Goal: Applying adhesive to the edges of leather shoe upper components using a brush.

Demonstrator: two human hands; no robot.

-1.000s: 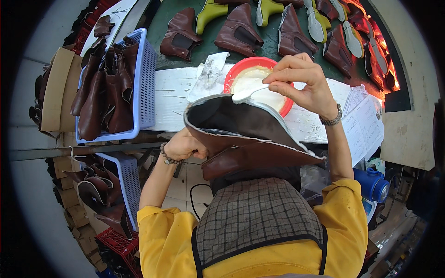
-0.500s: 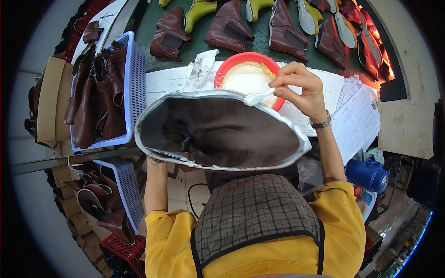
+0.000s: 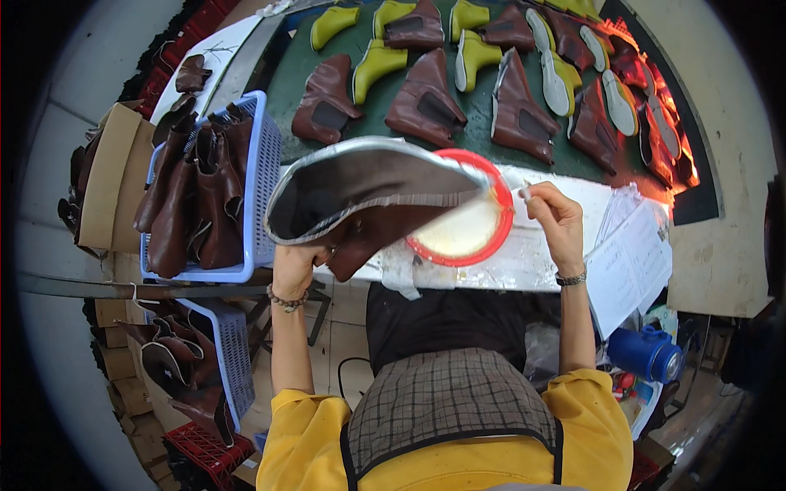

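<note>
My left hand [image 3: 296, 268] grips a dark brown leather boot upper [image 3: 372, 233] by its lower side. The upper is tilted, with its wide pale-edged opening and dark lining showing. Its right end hangs over a red bowl [image 3: 506, 214] of creamy white paste [image 3: 460, 231]. To the right of the bowl, my right hand [image 3: 558, 222] is closed in a pinch on a small white brush; only a bit near the fingertips shows, and its head cannot be made out.
Beyond the white bench, brown boots [image 3: 426, 98] and yellow-green boot lasts [image 3: 381, 72] stand on a green belt [image 3: 270, 98], near an orange glow at right. Blue baskets [image 3: 266, 176] of boot uppers are at left. Papers [image 3: 630, 262] and a blue jug [image 3: 643, 353] are at right.
The boot upper has moved away from me and tipped, its opening narrower in view. My right hand has lifted the brush off the upper's rim and moved right and down.
</note>
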